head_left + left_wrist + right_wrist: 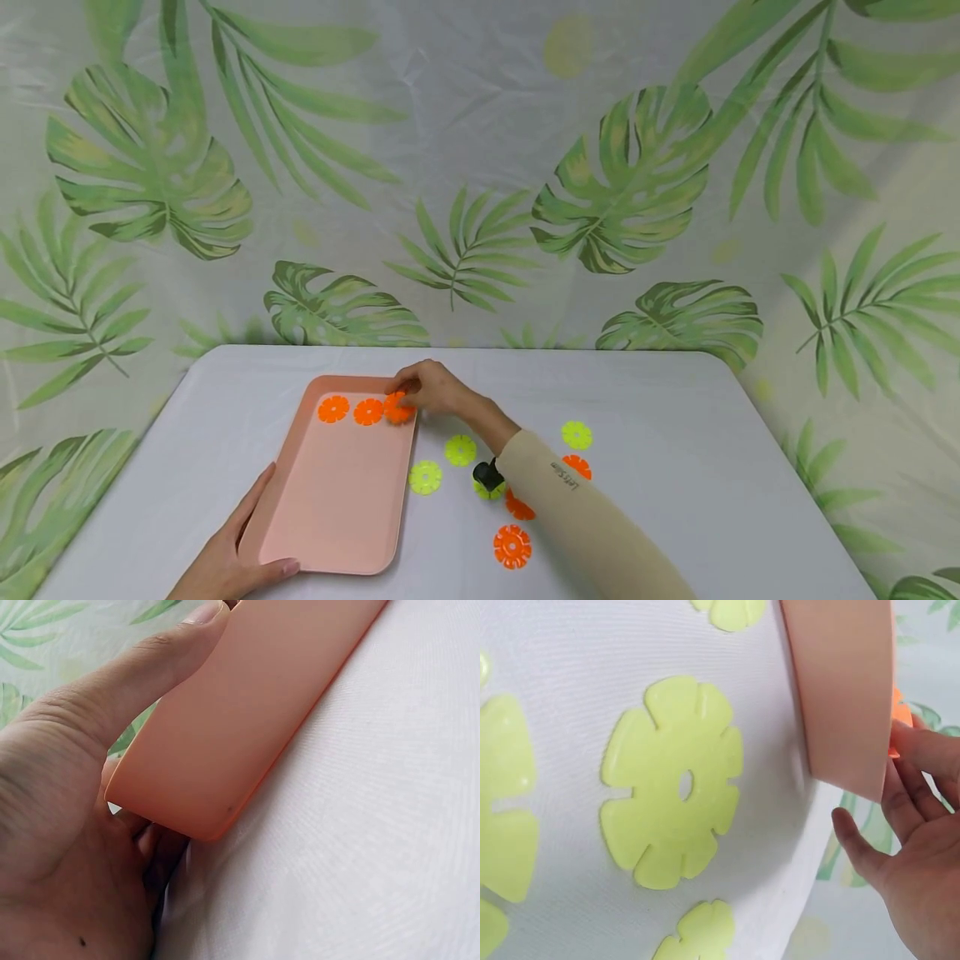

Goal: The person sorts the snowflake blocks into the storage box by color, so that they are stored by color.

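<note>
A pink tray point(330, 492) lies on the white table, with two orange notched discs point(333, 409) point(368, 412) side by side near its far edge. At the tray's far right corner my right hand point(438, 390) pinches a third orange disc point(398, 408); in the right wrist view a bit of that orange disc point(901, 709) shows between the fingers and the tray wall point(847, 690). My left hand point(228, 554) grips the near left corner of the tray, thumb at the near rim, and the left wrist view shows the hand point(75, 772) around the tray's corner point(217, 727).
Right of the tray, yellow-green discs point(426, 477) and orange discs point(512, 547) lie scattered on the table point(675, 467), some partly covered by my right sleeve point(585, 517) and the black wrist camera point(488, 476). A leaf-patterned cloth point(480, 167) hangs behind the table.
</note>
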`<state>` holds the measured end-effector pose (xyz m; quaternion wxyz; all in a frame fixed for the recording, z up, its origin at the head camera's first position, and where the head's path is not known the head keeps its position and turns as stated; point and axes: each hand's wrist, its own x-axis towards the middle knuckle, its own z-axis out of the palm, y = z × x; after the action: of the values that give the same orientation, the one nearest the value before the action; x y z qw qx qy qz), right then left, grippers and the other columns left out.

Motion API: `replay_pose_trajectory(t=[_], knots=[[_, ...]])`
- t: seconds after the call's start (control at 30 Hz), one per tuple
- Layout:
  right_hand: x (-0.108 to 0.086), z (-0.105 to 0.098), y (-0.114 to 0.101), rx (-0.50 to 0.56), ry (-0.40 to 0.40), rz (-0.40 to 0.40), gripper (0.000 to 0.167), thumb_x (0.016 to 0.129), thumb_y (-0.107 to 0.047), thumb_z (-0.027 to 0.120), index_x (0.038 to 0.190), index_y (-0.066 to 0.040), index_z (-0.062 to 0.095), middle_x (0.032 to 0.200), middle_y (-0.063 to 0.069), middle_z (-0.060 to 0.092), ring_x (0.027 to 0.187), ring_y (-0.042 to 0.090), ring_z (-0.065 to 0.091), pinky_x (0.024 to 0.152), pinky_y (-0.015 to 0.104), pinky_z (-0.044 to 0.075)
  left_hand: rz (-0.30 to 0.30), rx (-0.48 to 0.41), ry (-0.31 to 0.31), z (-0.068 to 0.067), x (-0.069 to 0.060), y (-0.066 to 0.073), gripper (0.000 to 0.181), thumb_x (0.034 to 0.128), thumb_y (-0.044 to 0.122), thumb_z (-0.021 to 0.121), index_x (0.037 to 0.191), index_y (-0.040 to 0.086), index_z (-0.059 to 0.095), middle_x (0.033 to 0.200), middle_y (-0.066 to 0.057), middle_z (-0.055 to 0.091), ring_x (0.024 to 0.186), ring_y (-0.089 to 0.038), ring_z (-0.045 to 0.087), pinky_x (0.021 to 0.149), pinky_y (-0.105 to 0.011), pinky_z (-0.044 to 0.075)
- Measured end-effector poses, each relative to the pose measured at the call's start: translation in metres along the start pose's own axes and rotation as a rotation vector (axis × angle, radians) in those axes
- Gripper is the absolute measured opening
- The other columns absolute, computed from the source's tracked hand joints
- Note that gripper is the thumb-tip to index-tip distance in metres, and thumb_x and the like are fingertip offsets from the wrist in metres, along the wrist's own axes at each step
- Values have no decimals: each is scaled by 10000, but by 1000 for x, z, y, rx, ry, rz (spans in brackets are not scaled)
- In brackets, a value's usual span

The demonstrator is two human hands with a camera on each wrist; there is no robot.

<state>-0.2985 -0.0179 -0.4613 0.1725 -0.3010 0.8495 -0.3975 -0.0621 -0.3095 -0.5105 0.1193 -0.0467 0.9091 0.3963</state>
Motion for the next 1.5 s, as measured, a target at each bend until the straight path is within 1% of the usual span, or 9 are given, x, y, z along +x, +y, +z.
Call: replay_pose_trajectory(t=[0.13,0.33,0.53,0.67,0.8,0.93,1.13,1.27,1.5], knots=[[0,4,-3,-24,-11,47,226,933,45,719,1108,-72,802,1107,65,783,887,102,632,795,178,537,-21,1,-11,-1,1,0,1205,854,444,845,1629,520,-74,1755,-104,168,1153,260,260,921,-234,461],[-3,9,-7,-199,-9,69,254,929,28,702,1113,-121,794,1052,-7,756,880,105,592,782,183,509,11,-5,6,0,0,0,1204,851,414,854,1645,494,-47,1747,-108,193,1149,283,253,904,-186,448],[-2,14,-10,-360,8,54,340,926,22,693,1229,-119,760,1159,0,760,981,131,631,901,224,538,2,-2,4,1,0,1,1199,852,428,848,1639,506,-53,1749,-98,187,1149,270,260,913,-200,451],[-2,16,-10,-395,23,52,369,943,-2,686,1290,-116,731,1209,12,747,1026,151,633,961,261,540,0,4,4,1,0,1,1202,850,433,848,1642,500,-53,1748,-103,190,1162,236,291,910,-219,460],[-4,15,-8,-321,54,42,352,952,-11,680,1286,-115,723,1238,22,740,1050,163,636,970,254,541,0,2,1,1,0,2,1199,853,428,846,1640,503,-55,1749,-101,187,1176,215,310,905,-223,463],[-7,11,-5,-197,91,5,325,943,-10,702,1251,-106,736,1245,36,742,1113,199,661,976,241,534,-12,-2,-7,0,1,2,1198,856,432,843,1635,513,-64,1752,-100,178,1187,192,326,909,-235,466],[-15,-2,-3,-39,100,-80,283,939,-22,737,1219,-63,744,1236,94,734,1158,298,648,1019,365,540,-4,-3,-4,0,0,0,1197,857,424,844,1634,516,-62,1749,-101,185,1178,217,311,903,-220,463],[-23,-9,0,-4,88,-112,261,948,-45,738,1209,-55,736,1237,85,725,1164,281,642,1052,444,537,19,-9,8,0,-1,-1,1194,858,403,847,1645,495,-46,1745,-93,199,1162,253,291,902,-195,455],[-40,-22,7,22,63,-129,271,942,-72,756,1212,-61,730,1241,93,725,1189,316,641,1055,486,534,21,-18,10,1,-1,0,1190,857,402,846,1645,499,-41,1745,-84,201,1160,253,295,904,-197,454]])
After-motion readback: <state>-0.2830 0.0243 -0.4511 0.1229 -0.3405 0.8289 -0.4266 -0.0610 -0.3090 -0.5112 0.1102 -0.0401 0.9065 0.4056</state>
